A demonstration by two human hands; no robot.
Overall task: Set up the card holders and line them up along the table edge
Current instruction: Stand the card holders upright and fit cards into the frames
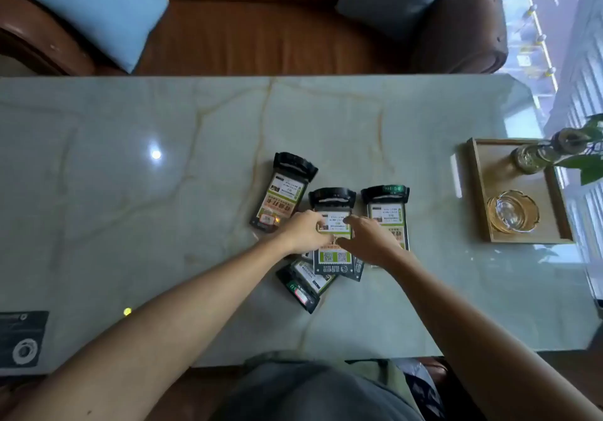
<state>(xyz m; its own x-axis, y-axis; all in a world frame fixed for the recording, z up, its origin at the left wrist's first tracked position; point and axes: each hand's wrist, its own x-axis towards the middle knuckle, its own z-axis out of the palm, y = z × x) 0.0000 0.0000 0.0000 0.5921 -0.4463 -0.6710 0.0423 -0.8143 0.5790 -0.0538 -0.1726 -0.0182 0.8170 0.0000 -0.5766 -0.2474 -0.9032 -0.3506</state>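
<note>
Several card holders with black bases and green-and-white printed cards lie flat in the middle of the marble table (130, 192). One holder (283, 192) lies apart at the left, one (388, 211) at the right, and one (305, 285) points toward me. My left hand (305, 231) and my right hand (372, 241) both rest on the middle holder (332, 224), fingers on its card from either side. That holder lies on top of others. Whether the fingers grip it or only touch it is unclear.
A wooden tray (479, 192) at the right holds a glass ashtray (512, 211) and a vase with a green plant (538, 154). A dark printed sheet (23, 339) lies at the near left edge. A brown sofa (277, 29) with blue cushions stands beyond the far edge.
</note>
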